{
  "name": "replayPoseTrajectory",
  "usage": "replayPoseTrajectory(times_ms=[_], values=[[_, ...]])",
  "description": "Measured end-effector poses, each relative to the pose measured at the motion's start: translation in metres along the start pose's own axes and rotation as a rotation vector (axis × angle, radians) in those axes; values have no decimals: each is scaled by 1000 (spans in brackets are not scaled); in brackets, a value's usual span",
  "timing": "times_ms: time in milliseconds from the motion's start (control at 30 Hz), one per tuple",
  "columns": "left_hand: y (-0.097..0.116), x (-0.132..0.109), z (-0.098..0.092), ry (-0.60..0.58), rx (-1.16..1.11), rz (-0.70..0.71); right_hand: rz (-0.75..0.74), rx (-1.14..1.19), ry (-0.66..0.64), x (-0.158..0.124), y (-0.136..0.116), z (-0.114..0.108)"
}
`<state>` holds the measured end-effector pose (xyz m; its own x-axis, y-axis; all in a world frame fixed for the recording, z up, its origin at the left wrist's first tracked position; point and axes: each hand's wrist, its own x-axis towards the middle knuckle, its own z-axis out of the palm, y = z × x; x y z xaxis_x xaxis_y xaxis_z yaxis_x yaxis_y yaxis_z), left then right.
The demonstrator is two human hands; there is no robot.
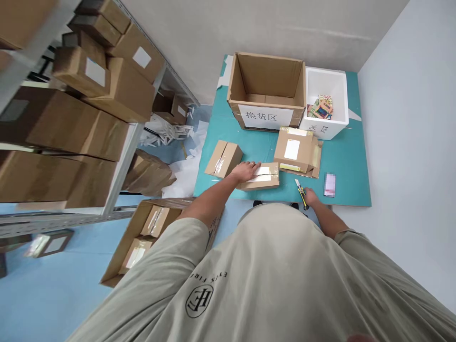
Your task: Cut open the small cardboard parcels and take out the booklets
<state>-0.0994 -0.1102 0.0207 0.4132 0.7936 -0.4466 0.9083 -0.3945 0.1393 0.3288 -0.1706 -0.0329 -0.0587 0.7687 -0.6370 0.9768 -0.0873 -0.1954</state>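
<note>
Loose grey-green short-sleeved shirt (285,275); round black monogram emblem (199,301); black lettering (208,278) arched above it

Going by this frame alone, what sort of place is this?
Likely an exchange corner in a small warehouse: shelving stacked with cartons, a large open box with a sign reading 换货区 (exchange area), and a box cutter in the right hand.

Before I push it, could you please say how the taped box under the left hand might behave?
The taped box will probably feel stiff, as it looks closed. Lying flat on the green table, it seems unlikely to roll or tip. Its weight I cannot judge: the inside is hidden.
</note>
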Motion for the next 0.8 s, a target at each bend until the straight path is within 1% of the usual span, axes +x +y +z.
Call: replayPoseTrajectory(times_ms=[67,100,133,200,233,267,300,333,400,500,567,667,733,800], values=[[3,0,1,-6,15,11,8,-13,61,1,-10,-2],[5,0,3,5,13,-1,-38,-13,102,1,-20,-4],[9,0,4,25,5,-20,-132,-12,150,0,-32,-5],[17,1,8,77,-12,-55,-440,-19,215,-2,-63,-9],[22,2,10,96,-16,-66,-593,-48,229,-3,-79,-12],[28,4,12,109,-21,-75,-714,-100,227,-4,-95,-14],[33,5,13,115,-27,-84,-800,-167,216,-5,-109,-17],[38,7,14,116,-35,-95,-855,-240,202,-7,-120,-19],[43,10,13,108,-58,-120,-887,-368,184,-9,-134,-25],[38,19,2,86,-90,-136,-868,-481,163,-11,-139,-32],[25,28,-11,60,-112,-99,-859,-524,134,-11,-138,-36],[0,45,-34,9,-163,-11,-838,-564,98,-10,-140,-41],[-13,56,-46,-11,-203,4,-815,-551,117,-7,-145,-44],[-21,63,-52,-26,-224,-10,-787,-516,157,-4,-152,-50]])
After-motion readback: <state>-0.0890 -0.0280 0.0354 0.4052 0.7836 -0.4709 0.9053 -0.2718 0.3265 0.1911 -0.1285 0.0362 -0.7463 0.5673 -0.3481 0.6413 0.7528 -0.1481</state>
